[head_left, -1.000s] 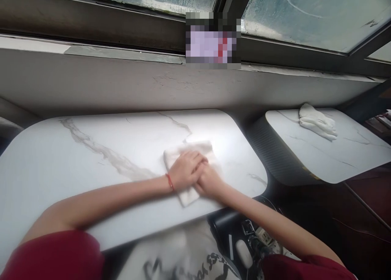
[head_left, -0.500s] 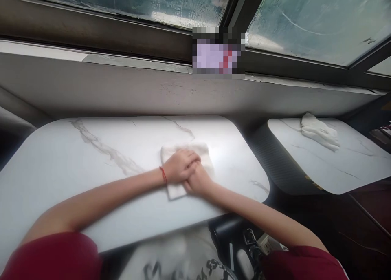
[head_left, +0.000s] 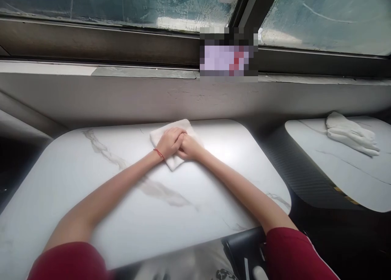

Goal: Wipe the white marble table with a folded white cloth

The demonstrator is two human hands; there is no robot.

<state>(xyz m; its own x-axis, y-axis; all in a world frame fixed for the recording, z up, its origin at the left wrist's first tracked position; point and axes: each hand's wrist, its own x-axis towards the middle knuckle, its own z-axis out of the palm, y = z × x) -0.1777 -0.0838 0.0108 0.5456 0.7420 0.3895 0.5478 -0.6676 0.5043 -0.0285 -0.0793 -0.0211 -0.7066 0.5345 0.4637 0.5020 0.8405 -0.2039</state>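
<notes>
A folded white cloth (head_left: 174, 161) lies on a white marble table (head_left: 122, 198), near its far edge. My left hand (head_left: 169, 141) presses flat on the cloth, fingers laid over my right hand (head_left: 189, 147), which also rests on the cloth beneath them. Both arms reach far forward across the tabletop. A red string bracelet circles my left wrist. The fingers of both hands lie together, pressing down on the cloth rather than gripping it.
A grey wall ledge (head_left: 122, 96) and a window frame run along behind the table. A second marble table (head_left: 345, 166) stands to the right across a dark gap, with a pair of white gloves (head_left: 351, 134) on it. A pixelated patch sits on the sill.
Both hands have pushed the cloth away from me, from the table's middle right toward its far edge, and my arms are now stretched out.
</notes>
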